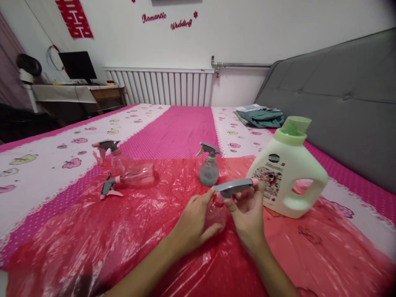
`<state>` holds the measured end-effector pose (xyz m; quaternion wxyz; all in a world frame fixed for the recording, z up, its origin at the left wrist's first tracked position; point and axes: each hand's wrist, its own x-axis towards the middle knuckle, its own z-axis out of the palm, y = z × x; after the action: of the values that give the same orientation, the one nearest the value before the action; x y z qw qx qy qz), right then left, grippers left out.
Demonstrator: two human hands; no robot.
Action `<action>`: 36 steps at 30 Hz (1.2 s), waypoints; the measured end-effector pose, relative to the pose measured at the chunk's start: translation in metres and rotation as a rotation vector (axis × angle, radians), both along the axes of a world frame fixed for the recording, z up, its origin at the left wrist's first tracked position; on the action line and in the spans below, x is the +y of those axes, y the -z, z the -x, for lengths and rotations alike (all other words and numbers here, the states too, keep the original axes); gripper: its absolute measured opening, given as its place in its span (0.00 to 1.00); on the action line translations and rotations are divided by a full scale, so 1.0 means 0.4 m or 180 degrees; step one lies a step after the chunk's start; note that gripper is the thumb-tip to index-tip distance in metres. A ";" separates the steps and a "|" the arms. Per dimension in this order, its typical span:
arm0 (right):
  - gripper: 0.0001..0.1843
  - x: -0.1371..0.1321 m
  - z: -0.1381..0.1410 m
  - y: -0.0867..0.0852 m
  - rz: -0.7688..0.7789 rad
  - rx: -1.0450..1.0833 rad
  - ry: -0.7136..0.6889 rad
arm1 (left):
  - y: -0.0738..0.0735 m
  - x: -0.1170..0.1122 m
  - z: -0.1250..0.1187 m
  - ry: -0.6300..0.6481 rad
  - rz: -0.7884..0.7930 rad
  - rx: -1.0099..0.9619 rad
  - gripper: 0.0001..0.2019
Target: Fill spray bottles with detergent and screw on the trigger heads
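My left hand (198, 218) is wrapped round the clear pinkish body of a spray bottle (215, 214). At its top, my right hand (250, 218) grips the grey and pink spray head (236, 187), fingers beneath the nozzle end. Just behind stands another spray bottle (208, 171), round and upright, with greyish liquid inside. Close to my right hand is a large pale green detergent jug (291, 173) with a green cap. Whether the spray head is fully seated on its bottle I cannot tell.
Red plastic sheeting (130, 239) covers the near part of the bed. To the left, one pink spray bottle (116, 161) stands upright and another (139, 175) lies on its side. Folded clothes (261, 116) rest near the grey headboard (337, 90).
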<state>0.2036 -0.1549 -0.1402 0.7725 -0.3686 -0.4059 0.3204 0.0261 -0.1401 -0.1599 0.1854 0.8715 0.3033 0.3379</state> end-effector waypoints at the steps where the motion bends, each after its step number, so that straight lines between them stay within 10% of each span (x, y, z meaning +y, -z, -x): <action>1: 0.35 -0.002 0.002 0.004 0.0043 -0.0037 -0.0041 | 0.000 0.001 -0.001 0.0015 -0.0021 -0.0023 0.41; 24: 0.42 -0.014 0.041 0.039 0.0609 -0.0136 0.0081 | 0.003 0.005 -0.003 0.0031 -0.0151 -0.0170 0.35; 36: 0.28 -0.015 -0.018 0.005 0.0684 -0.0428 0.0159 | -0.009 -0.001 -0.006 0.0076 0.0090 -0.0146 0.31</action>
<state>0.2106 -0.1610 -0.1421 0.7073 -0.4799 -0.4107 0.3173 0.0287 -0.1406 -0.1563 0.2087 0.8643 0.2933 0.3513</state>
